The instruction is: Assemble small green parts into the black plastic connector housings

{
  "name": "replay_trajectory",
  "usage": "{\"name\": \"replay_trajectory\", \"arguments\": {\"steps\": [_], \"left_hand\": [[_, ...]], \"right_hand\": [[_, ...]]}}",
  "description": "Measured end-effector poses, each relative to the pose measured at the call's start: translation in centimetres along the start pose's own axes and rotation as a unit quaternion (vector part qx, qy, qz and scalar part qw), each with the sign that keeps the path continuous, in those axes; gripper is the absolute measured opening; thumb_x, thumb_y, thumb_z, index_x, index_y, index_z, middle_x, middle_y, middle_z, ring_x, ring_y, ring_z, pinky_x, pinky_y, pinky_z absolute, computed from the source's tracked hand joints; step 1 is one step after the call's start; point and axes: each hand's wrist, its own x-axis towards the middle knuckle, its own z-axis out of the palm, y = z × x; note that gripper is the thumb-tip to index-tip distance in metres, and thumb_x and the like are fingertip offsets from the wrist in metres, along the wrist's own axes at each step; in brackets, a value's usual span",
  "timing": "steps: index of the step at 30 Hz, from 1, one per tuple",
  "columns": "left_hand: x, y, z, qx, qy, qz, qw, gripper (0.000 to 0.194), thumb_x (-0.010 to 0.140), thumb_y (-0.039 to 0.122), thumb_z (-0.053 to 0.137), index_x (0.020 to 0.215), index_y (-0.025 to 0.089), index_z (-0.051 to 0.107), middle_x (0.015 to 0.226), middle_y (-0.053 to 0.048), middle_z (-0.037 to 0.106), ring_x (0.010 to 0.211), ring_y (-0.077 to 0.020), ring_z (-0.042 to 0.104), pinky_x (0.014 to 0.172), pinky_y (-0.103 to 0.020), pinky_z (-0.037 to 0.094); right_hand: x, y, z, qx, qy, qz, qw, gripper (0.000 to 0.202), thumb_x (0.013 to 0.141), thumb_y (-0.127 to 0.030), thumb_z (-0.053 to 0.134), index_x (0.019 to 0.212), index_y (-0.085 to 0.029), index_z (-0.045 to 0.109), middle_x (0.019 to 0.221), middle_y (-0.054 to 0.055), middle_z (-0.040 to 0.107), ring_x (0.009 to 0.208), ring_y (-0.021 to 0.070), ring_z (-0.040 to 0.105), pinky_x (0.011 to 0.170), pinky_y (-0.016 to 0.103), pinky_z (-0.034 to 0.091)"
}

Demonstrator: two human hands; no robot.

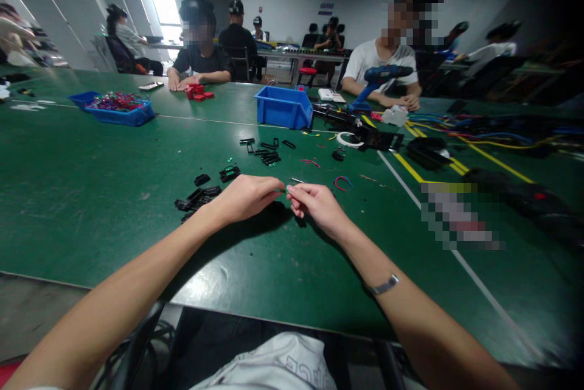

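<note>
Both of my hands meet over the green table, fingertips almost touching. A tiny green piece (285, 190) shows between them. My left hand (255, 194) pinches it from the left. The fingers of my right hand (314, 202) are closed at its right side; what they hold is too small to name. Left of my left hand lies a pile of black plastic parts (196, 198), with a black housing with green inside (229, 173) just beyond. Several black frames (269, 156) lie farther back. A thin metal rod (297, 181) is just behind my right fingertips.
A blue bin (283, 107) stands beyond the frames, and blue trays of coloured wires (121, 109) are at the far left. At the back right are a blue power drill (378, 76), a white ring (350, 139) and cable bundles (493, 128). Two people sit across the table.
</note>
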Motion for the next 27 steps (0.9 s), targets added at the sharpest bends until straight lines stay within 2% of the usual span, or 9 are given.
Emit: {"name": "replay_trajectory", "arguments": {"steps": [6, 10, 13, 17, 21, 27], "left_hand": [[0.0, 0.0, -0.1, -0.004, 0.007, -0.005, 1.000, 0.018, 0.099, 0.021, 0.053, 0.112, 0.018, 0.065, 0.096, -0.005, 0.074, 0.078, -0.0134, 0.068, 0.070, -0.022, 0.045], [0.0, 0.0, -0.3, -0.018, 0.014, -0.032, 0.999, 0.017, 0.097, 0.025, 0.057, 0.111, 0.018, 0.063, 0.083, -0.001, 0.070, 0.068, -0.0111, 0.061, 0.064, -0.021, 0.040], [0.1, 0.2, -0.6, -0.050, 0.022, -0.053, 0.997, 0.018, 0.097, 0.031, 0.058, 0.108, 0.017, 0.061, 0.074, 0.001, 0.063, 0.062, -0.0105, 0.054, 0.060, -0.021, 0.037], [0.3, 0.8, -1.1, -0.114, 0.029, -0.082, 0.990, 0.020, 0.097, 0.033, 0.056, 0.105, 0.016, 0.061, 0.081, -0.002, 0.063, 0.067, -0.0115, 0.054, 0.064, -0.022, 0.039], [0.6, 1.0, -1.0, -0.198, 0.031, -0.124, 0.972, 0.022, 0.096, 0.035, 0.057, 0.096, 0.015, 0.064, 0.077, -0.001, 0.061, 0.065, -0.0110, 0.051, 0.062, -0.023, 0.038], [0.8, 0.9, -0.5, -0.342, 0.026, -0.184, 0.921, 0.025, 0.094, 0.038, 0.061, 0.093, 0.013, 0.065, 0.075, 0.000, 0.057, 0.065, -0.0106, 0.048, 0.060, -0.023, 0.036]], "right_hand": [[0.0, -0.1, 0.1, 0.002, 0.005, -0.005, 1.000, 0.037, 0.087, -0.050, 0.071, 0.078, -0.015, 0.068, 0.059, -0.002, 0.057, 0.051, 0.0092, 0.052, 0.047, 0.020, 0.040], [0.0, -0.2, 0.1, -0.005, 0.018, -0.017, 1.000, 0.037, 0.086, -0.051, 0.072, 0.079, -0.015, 0.069, 0.059, -0.002, 0.057, 0.050, 0.0094, 0.053, 0.048, 0.021, 0.041], [-0.1, -0.5, 0.3, -0.034, 0.044, -0.043, 0.998, 0.037, 0.086, -0.051, 0.072, 0.081, -0.015, 0.069, 0.060, -0.002, 0.058, 0.050, 0.0092, 0.052, 0.047, 0.021, 0.040], [-0.4, -0.8, 0.5, -0.074, 0.074, -0.088, 0.991, 0.036, 0.088, -0.051, 0.070, 0.079, -0.016, 0.069, 0.062, -0.001, 0.059, 0.050, 0.0093, 0.053, 0.047, 0.021, 0.040], [-0.7, -0.9, 0.6, -0.097, 0.080, -0.111, 0.986, 0.033, 0.089, -0.049, 0.069, 0.083, -0.016, 0.071, 0.064, -0.001, 0.060, 0.051, 0.0101, 0.053, 0.049, 0.022, 0.041], [-0.9, -0.9, 0.6, -0.122, 0.076, -0.126, 0.981, 0.033, 0.090, -0.049, 0.068, 0.084, -0.017, 0.072, 0.064, 0.000, 0.060, 0.052, 0.0115, 0.053, 0.049, 0.024, 0.041]]}}
